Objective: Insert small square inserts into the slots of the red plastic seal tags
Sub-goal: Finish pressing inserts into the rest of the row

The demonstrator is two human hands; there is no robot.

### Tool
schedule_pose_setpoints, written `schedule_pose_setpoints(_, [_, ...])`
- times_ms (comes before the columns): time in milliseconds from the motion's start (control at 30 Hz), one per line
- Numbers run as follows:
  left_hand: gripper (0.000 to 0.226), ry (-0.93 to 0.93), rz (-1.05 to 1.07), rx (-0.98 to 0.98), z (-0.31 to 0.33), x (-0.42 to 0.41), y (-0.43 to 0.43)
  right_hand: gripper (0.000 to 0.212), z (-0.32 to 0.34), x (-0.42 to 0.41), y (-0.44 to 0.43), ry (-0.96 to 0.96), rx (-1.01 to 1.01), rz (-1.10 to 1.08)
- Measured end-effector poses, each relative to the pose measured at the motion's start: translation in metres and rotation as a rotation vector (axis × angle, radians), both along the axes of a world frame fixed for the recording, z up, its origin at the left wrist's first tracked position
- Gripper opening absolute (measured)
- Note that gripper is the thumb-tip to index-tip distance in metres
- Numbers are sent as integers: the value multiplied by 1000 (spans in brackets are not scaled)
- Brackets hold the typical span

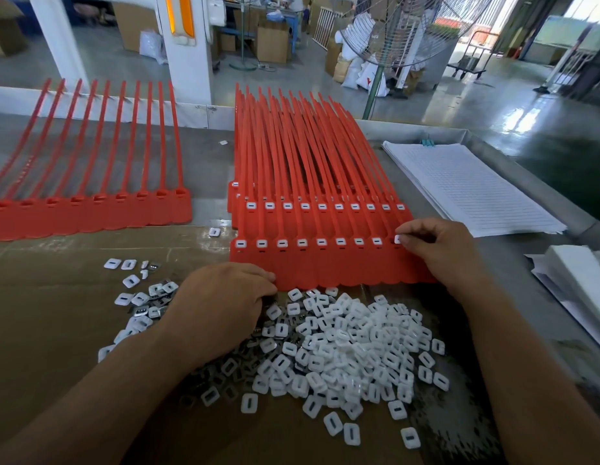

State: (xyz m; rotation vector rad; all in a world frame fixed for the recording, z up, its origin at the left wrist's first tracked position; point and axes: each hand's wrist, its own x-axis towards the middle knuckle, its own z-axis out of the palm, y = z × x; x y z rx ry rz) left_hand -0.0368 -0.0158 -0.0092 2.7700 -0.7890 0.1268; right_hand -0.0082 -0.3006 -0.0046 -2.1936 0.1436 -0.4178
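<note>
Inserts [322, 242], nine, along front red tag strip [325, 267].

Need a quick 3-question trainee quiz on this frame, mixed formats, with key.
1. True or false: the slots of the left tag strip are empty.
2. The right hand pinches an insert at which slot of the front tag strip? A leftmost, B middle, C rightmost.
3. Fill in: the left hand rests on the ___ of loose inserts.
Key: 1 true; 2 C; 3 pile.
</note>
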Motion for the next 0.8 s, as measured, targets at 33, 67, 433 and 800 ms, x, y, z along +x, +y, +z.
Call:
schedule_pose_setpoints(33, [39, 0, 1, -2, 0, 0, 0, 19, -1, 1, 1, 7, -9, 3])
schedule_pose_setpoints(67, [38, -1, 1, -5, 0, 0, 0, 19, -2, 1, 2, 15, -9, 9])
schedule_pose_setpoints(433, [38, -1, 3, -8, 2, -1, -1, 19, -7, 6, 1, 55, -73, 17])
schedule_pose_setpoints(800, [38, -5, 1, -9, 3, 1, 0, 17, -8, 11, 2, 110, -91, -36])
